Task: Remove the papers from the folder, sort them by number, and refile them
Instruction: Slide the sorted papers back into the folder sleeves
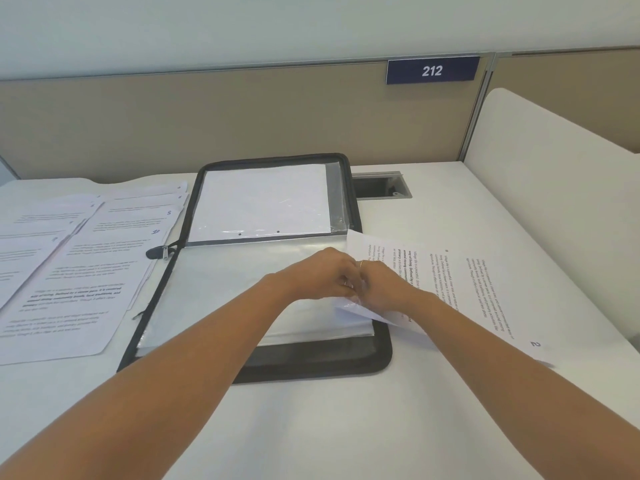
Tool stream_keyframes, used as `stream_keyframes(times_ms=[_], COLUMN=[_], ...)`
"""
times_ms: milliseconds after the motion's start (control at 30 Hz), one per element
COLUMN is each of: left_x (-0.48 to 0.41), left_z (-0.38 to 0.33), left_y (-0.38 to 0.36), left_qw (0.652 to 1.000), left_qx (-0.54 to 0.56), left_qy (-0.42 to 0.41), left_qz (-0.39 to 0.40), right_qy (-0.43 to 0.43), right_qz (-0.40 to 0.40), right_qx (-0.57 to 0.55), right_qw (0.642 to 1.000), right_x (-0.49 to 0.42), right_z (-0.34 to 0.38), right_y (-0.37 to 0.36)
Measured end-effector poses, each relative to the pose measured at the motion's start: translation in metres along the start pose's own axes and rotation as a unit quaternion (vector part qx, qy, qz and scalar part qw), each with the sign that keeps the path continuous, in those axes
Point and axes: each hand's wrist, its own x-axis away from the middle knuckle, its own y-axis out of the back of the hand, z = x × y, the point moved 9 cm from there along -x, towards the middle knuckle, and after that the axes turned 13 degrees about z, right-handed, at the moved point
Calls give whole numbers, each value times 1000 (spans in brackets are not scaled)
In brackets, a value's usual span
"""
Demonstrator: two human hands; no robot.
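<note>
A black zip folder (311, 363) lies open on the white desk, with clear plastic sleeves (221, 299) stacked on its near half and a blank sheet in the sleeve on its far half (263, 199). A printed sheet marked 2 (485, 289) lies turned sideways off the folder's right edge. My left hand (325, 275) pinches the right edge of the top sleeve. My right hand (381, 285) grips the sheet's left edge right beside it, at the sleeve's opening. Several numbered sheets (90, 271) are spread on the desk to the left of the folder.
A tan partition with a blue sign reading 212 (433, 70) runs behind the desk. A metal cable port (381, 184) is sunk into the desk behind the folder. A white side panel (554, 188) stands along the right edge.
</note>
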Motion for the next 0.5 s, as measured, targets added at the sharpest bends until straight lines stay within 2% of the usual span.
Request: stream_keyframes(times_ms=[67, 100, 167, 233, 300, 400, 500], left_x=[1, 2, 7, 12, 13, 2, -12], left_z=[7, 12, 28, 53, 75, 86, 81], left_y=[-1, 1, 9, 14, 9, -10, -25], left_qw=[999, 992, 955, 915, 903, 915, 928], left_qx=[53, 119, 276, 336, 310, 231, 141], left_qy=[10, 18, 48, 126, 223, 313, 343], left_qz=[-7, -25, -102, -184, -200, -104, -24], right_qy=[8, 12, 3, -37, -78, -90, -85], right_qz=[-17, -34, -59, -38, 2, 24, 24], right_qx=[-38, -47, -25, 39, 102, 138, 151], right_qw=[999, 998, 998, 998, 992, 986, 985], right_x=[-1, -2, -6, -8, -8, -10, -11], right_z=[-7, -13, -26, -35, -43, -47, -46], right_y=[4, 7, 10, 3, -10, -23, -22])
